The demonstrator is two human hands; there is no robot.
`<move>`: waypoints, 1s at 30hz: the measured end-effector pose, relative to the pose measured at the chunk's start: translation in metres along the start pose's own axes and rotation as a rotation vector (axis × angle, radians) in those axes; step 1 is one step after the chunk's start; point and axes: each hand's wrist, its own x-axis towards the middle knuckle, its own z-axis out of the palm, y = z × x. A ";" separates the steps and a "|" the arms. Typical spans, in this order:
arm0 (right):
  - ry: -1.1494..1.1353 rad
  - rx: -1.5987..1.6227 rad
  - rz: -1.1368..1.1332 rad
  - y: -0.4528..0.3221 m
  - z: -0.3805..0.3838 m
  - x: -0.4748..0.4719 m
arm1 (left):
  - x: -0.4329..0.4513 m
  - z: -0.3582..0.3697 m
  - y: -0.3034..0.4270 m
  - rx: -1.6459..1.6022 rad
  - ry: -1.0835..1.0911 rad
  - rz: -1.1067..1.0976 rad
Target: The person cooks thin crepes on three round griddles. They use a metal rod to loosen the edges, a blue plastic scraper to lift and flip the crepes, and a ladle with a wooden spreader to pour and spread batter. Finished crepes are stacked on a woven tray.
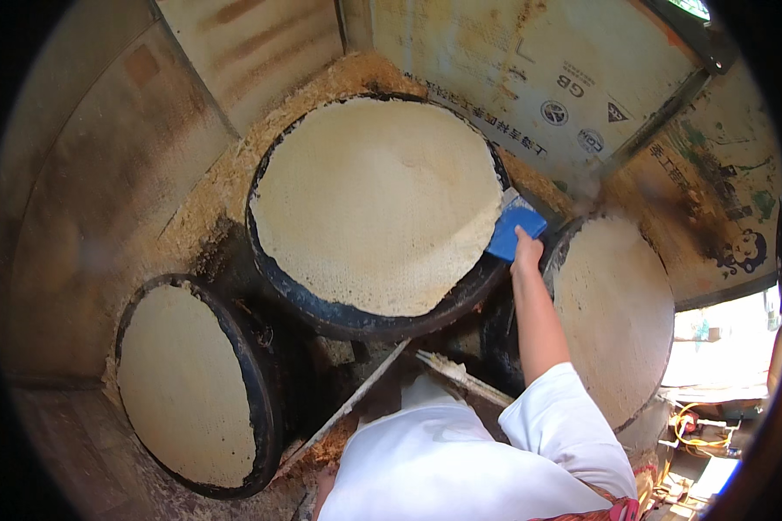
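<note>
My right hand point(528, 251) grips a blue scraper point(512, 236), its paler edge against the right rim of the middle round griddle point(300, 301). A thin, pale pancake point(378, 202) covers most of this dark griddle, and its edge is ragged. Close to the same hand, on the right, another thin pancake point(616, 319) lies on a second griddle, with steam near its top. Of my left side only a sliver of skin point(326, 483) shows beside the white shirt; whether it is hand or forearm, and what the fingers do, is hidden.
On the left stands a third dark griddle point(267, 449) bearing a pancake point(186, 384). Batter-crusted sticks point(348, 413) lie between the griddles and me. Stained panels point(495, 71), some printed, wall in the far side. Yellow tubing point(687, 433) hangs at lower right.
</note>
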 end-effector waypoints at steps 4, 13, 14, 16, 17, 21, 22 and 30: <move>-0.053 -0.249 -0.175 -0.017 0.046 0.103 | -0.006 0.009 0.003 -0.312 -0.096 -0.206; -0.232 -0.900 -0.223 -0.097 0.177 0.190 | -0.072 -0.017 0.082 -0.402 -0.009 -0.041; -0.219 -0.914 -0.247 -0.106 0.193 0.186 | -0.079 -0.021 0.100 -0.424 -0.012 -0.018; -0.373 -1.001 -0.228 -0.127 0.221 0.187 | -0.092 -0.028 0.133 -0.451 -0.025 0.041; -0.450 -1.029 -0.239 -0.132 0.227 0.187 | -0.096 -0.031 0.149 -0.460 -0.033 0.080; -0.549 -0.973 -0.528 -0.128 0.204 0.191 | -0.100 -0.036 0.214 -0.580 0.064 0.204; -0.587 -0.923 -0.525 -0.129 0.185 0.192 | -0.099 -0.041 0.229 -0.440 0.071 0.252; -0.772 -0.830 -0.614 -0.110 -0.005 0.064 | -0.115 -0.069 0.379 -0.033 0.483 1.112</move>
